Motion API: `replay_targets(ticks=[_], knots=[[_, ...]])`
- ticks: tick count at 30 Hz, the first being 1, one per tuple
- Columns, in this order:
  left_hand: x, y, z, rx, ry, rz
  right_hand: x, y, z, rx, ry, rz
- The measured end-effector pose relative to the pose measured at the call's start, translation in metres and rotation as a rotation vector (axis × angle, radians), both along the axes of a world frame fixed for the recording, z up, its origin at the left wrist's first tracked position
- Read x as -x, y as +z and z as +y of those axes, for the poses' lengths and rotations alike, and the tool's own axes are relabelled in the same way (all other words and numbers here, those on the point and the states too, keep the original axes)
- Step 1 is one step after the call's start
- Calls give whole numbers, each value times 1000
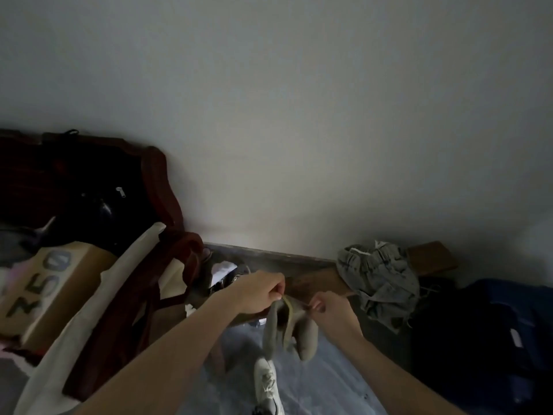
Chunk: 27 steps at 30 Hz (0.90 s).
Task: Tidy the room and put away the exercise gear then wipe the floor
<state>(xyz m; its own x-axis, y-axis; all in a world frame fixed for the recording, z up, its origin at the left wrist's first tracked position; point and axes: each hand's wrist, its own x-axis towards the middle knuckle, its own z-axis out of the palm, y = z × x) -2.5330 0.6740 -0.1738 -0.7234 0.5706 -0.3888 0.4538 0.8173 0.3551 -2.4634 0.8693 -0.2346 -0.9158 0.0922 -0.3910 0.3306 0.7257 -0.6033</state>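
Observation:
A pair of grey-green socks (288, 330) hangs in the lower middle of the dim head view, above the pale floor. My left hand (257, 292) pinches the upper left edge of the socks. My right hand (332, 313) pinches the upper right edge, so the opening is stretched between both hands. A white sneaker (267, 386) lies on the floor directly under the socks.
A wooden bench (431, 257) runs along the wall with crumpled grey shorts (378, 283) on it. Dark blue clothing (490, 339) is piled at right. At left stand a cardboard box marked 750 (45, 287), a dark red chair (161, 187) and a cream cloth (98, 310).

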Motion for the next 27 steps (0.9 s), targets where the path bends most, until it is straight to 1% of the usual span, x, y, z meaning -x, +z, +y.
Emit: replay_targets(ticks=[3,7,11,13,15,16,17,19,21,25,27], knots=[[41,-28,-26,-42,9,-196,33,-17,-21,-40,25,-105],[80,-66,-55,-22,21,-369,67,-38,-43,-30,70,-160],[95,-104,-71,112,-78,-601,85,-63,-56,-30,200,-329],[100,-117,-73,149,-85,-737,96,-70,-58,-20,293,-437],[106,-124,-75,149,-65,-836,106,-73,-60,-20,329,-483],[110,-127,-76,131,-54,-839,111,-76,-61,-26,331,-465],[117,-130,-77,107,-39,-800,117,-77,-62,-58,333,-435],[133,-143,-81,60,63,-664,132,-85,-62,-95,302,-389],[147,-160,-83,35,166,-574,149,-97,-64,-89,262,-375],[176,-193,-79,54,208,-383,181,-129,-73,-123,199,-349],[194,-213,-73,26,224,-275,203,-154,-69,-146,160,-318]])
